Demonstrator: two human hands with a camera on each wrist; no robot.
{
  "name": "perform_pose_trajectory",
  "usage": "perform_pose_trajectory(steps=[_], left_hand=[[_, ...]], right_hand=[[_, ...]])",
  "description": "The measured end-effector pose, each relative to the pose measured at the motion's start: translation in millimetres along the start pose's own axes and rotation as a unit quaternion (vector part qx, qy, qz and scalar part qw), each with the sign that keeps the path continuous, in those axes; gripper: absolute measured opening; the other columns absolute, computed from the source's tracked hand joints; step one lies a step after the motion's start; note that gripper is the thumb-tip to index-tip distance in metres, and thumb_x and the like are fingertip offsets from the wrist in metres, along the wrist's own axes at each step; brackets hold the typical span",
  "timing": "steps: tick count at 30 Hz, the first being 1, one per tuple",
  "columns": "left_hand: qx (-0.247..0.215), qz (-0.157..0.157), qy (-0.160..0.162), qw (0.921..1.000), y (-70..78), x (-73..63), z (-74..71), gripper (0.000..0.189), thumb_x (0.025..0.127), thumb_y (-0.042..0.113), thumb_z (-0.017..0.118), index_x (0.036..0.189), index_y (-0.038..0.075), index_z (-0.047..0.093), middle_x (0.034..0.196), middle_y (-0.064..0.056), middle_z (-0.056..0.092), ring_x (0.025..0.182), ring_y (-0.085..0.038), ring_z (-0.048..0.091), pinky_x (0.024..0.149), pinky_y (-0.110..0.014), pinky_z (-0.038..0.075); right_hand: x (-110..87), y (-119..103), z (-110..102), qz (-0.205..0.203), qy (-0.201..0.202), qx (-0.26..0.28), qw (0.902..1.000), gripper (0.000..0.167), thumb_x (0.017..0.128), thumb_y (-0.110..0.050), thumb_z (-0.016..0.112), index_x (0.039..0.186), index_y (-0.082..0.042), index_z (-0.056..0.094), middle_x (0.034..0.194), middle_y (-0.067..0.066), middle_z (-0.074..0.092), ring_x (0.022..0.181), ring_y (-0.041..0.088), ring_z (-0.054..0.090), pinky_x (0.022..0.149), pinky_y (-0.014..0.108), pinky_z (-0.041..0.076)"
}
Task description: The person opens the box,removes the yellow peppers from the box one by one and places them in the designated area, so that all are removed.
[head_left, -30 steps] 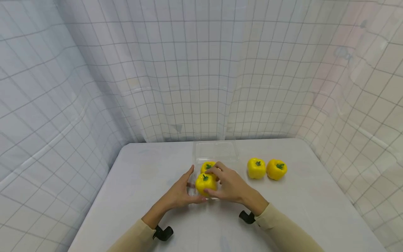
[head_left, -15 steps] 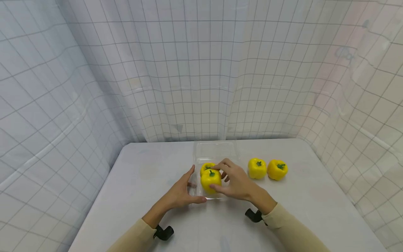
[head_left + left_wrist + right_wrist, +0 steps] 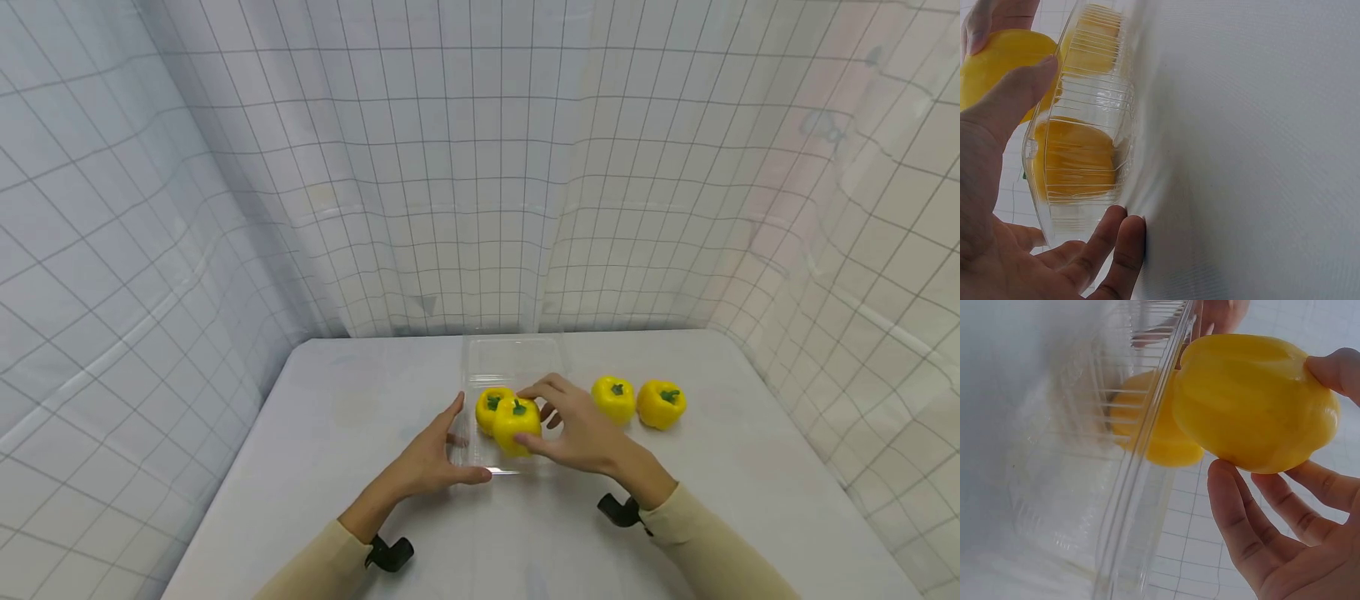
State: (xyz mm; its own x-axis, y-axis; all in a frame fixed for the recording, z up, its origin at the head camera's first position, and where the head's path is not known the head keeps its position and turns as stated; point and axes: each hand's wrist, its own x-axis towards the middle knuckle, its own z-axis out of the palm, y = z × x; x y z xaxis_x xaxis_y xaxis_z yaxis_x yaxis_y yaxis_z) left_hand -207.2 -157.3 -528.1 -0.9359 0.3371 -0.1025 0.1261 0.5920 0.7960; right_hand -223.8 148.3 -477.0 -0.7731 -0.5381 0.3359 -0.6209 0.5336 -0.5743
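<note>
My right hand grips a yellow bell pepper with a green stem, thumb on the near side and fingers behind. In the right wrist view this pepper is above the rim of a clear plastic clamshell container. A second yellow bell pepper sits inside the container, toward its left, partly hidden by the held one. My left hand spreads around the container's near left corner. Its thumb lies at the rim, and its fairly straight fingers touch or nearly touch the side.
Two more yellow bell peppers, one nearer the container and one farther right, rest on the white table. The container's clear lid lies folded back behind it. A white gridded curtain encloses the back and sides.
My right hand has carried the held pepper to the right over the container, uncovering more of the pepper inside. My left hand has stayed in place.
</note>
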Motion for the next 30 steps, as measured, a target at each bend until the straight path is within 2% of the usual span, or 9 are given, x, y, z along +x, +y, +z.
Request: perform_pose_trajectory(steps=[20,30], left_hand=[[-0.011,-0.002,-0.003,0.9999,0.3,-1.1,-0.4,0.140,0.086,0.047,0.104,0.189,0.016,0.014,0.194,-0.017,0.028,0.148,-0.039,0.067,0.124,-0.064,0.059],[-0.014,-0.005,-0.002,0.9999,0.3,-1.9,-0.1,0.141,0.085,0.048,0.104,0.189,0.016,0.015,0.194,-0.017,0.028,0.147,-0.038,0.068,0.123,-0.065,0.060]], right_hand=[[-17.6,10,-17,-0.003,0.018,-0.019,0.9997,0.056,0.098,-0.032,0.096,0.146,-0.015,0.074,0.143,0.004,0.076,0.106,0.015,0.078,0.090,0.031,0.071],[-25.1,15,-26,0.013,0.022,-0.029,0.9993,0.058,0.097,-0.032,0.098,0.146,-0.014,0.073,0.142,0.004,0.077,0.107,0.015,0.078,0.090,0.027,0.070]])
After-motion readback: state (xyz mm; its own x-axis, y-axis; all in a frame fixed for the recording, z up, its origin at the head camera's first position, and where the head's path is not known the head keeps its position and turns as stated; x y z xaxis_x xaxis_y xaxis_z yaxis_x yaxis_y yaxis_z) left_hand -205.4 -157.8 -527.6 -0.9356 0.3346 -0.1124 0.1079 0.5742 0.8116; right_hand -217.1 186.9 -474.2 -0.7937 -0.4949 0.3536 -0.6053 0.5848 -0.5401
